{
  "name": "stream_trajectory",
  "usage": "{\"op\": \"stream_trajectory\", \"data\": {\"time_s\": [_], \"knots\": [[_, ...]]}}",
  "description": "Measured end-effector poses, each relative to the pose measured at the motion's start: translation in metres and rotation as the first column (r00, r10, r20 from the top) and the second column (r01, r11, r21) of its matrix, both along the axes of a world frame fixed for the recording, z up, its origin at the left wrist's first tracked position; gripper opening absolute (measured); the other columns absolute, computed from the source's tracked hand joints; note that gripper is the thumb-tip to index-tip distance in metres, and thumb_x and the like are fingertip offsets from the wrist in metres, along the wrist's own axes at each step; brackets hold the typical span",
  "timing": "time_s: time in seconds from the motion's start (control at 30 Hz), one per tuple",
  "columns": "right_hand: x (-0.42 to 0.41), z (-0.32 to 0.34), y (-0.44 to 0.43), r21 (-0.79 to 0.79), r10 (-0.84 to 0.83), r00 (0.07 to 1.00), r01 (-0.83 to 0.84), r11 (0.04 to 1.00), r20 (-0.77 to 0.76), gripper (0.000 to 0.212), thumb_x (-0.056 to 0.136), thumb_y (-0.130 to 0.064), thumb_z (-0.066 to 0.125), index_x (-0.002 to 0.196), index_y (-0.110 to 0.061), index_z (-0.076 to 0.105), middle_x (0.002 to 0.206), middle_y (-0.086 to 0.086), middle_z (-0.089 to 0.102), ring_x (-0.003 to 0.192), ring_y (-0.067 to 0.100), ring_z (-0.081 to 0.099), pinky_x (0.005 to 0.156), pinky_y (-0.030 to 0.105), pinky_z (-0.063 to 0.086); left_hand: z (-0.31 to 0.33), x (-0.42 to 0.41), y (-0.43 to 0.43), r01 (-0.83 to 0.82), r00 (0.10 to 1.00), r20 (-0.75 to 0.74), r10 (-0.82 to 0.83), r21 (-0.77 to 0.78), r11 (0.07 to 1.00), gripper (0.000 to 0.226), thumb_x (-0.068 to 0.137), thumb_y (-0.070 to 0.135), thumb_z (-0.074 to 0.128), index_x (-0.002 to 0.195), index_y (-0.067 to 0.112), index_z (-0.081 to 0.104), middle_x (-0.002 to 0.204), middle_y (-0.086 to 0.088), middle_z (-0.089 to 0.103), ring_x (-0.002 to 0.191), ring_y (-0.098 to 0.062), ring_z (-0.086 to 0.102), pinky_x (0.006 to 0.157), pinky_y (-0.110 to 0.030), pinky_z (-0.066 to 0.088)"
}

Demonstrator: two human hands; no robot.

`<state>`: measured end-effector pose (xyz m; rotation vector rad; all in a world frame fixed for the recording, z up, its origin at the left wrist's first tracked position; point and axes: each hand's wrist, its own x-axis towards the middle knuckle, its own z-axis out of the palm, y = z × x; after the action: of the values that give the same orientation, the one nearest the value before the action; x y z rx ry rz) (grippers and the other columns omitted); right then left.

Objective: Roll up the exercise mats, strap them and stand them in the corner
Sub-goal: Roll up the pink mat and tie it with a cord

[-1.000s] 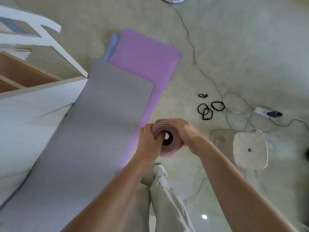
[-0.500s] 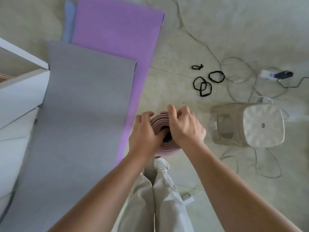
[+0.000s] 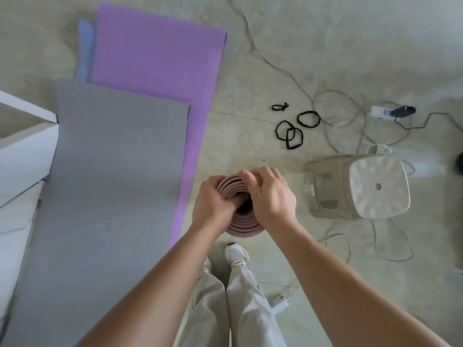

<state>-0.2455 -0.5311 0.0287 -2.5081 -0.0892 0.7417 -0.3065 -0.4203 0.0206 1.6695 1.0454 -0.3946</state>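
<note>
A rolled pink mat [image 3: 244, 225] stands on end in front of my feet, its spiral top facing me. My left hand [image 3: 213, 204] grips the roll's left side, with the thumb near the dark hollow core. My right hand [image 3: 269, 195] curls over the top right rim, fingertips on the far edge of the coil. Flat on the floor to the left lie a grey mat [image 3: 110, 186], a purple mat [image 3: 160, 68] under it and a blue mat [image 3: 84, 51] peeking out. Several black strap loops [image 3: 292, 130] lie on the floor beyond the roll.
A beige plastic stool [image 3: 363, 186] stands right of the roll. White cables [image 3: 335, 108] loop over the tiled floor to a power strip [image 3: 383, 111]. White furniture [image 3: 25, 156] borders the left edge. My shoes [image 3: 236, 254] are just behind the roll.
The view has shifted, so the mats and stool sit differently in frame. My right hand's fingers have slid over the top rim of the roll; the left keeps its grip.
</note>
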Motion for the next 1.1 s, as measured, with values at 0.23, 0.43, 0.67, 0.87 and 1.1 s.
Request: {"op": "stream_trajectory", "data": {"time_s": [0.23,0.43,0.67,0.87,1.1], "knots": [[0.012,0.016,-0.014,0.093,0.240,0.940,-0.224,0.970,-0.243,0.063,0.084,-0.043,0.071,0.140,-0.025,0.049,0.129,0.003,0.053,0.116,0.023,0.053,0.097,0.035,0.045,0.005,-0.004,0.016,0.065,0.995,0.088,-0.053,-0.150,0.987,0.062,0.055,0.029,0.076,0.115,0.020,0.064,0.103,0.000,0.073,0.095,-0.015,0.070,0.091,-0.040,0.056],[0.020,0.022,-0.031,0.255,0.156,0.968,-0.103,0.962,-0.197,0.054,0.078,-0.011,0.076,0.129,-0.021,0.063,0.110,-0.005,0.068,0.106,0.016,0.065,0.089,0.024,0.049,0.017,-0.026,0.043,0.444,0.895,0.152,-0.418,-0.382,0.811,0.129,0.053,0.046,0.096,0.158,0.030,0.023,0.155,0.010,0.042,0.140,-0.002,0.038,0.116,-0.023,0.032],[0.043,0.053,-0.041,0.693,0.268,0.878,0.094,0.714,-0.396,0.051,0.073,0.007,0.073,0.123,-0.002,0.066,0.110,0.014,0.073,0.102,0.026,0.069,0.090,0.035,0.054,0.039,-0.029,0.090,0.898,0.415,-0.063,-0.907,0.188,0.398,0.164,0.045,0.063,0.091,0.145,0.033,-0.035,0.161,0.020,-0.014,0.149,0.000,-0.013,0.123,-0.032,-0.009],[0.048,0.030,-0.040,0.701,0.188,0.764,0.424,0.574,-0.617,0.057,0.070,0.007,0.064,0.126,-0.001,0.060,0.106,0.014,0.070,0.097,0.026,0.067,0.085,0.034,0.056,0.056,-0.001,0.092,0.839,0.519,-0.007,-0.855,0.196,0.508,0.127,0.043,0.045,0.095,0.146,0.048,0.022,0.128,0.034,0.037,0.123,-0.003,0.041,0.102,-0.026,0.036],[0.093,-0.029,-0.056,0.453,-0.216,0.726,0.602,0.657,-0.653,0.044,0.087,0.001,0.064,0.129,-0.014,0.060,0.126,0.011,0.066,0.109,0.022,0.064,0.096,0.039,0.052,-0.001,0.061,0.062,0.837,0.528,-0.219,-0.821,0.297,0.459,0.119,0.040,0.064,0.084,0.141,0.040,0.027,0.130,0.011,0.044,0.122,-0.017,0.047,0.093,-0.041,0.049]]}}
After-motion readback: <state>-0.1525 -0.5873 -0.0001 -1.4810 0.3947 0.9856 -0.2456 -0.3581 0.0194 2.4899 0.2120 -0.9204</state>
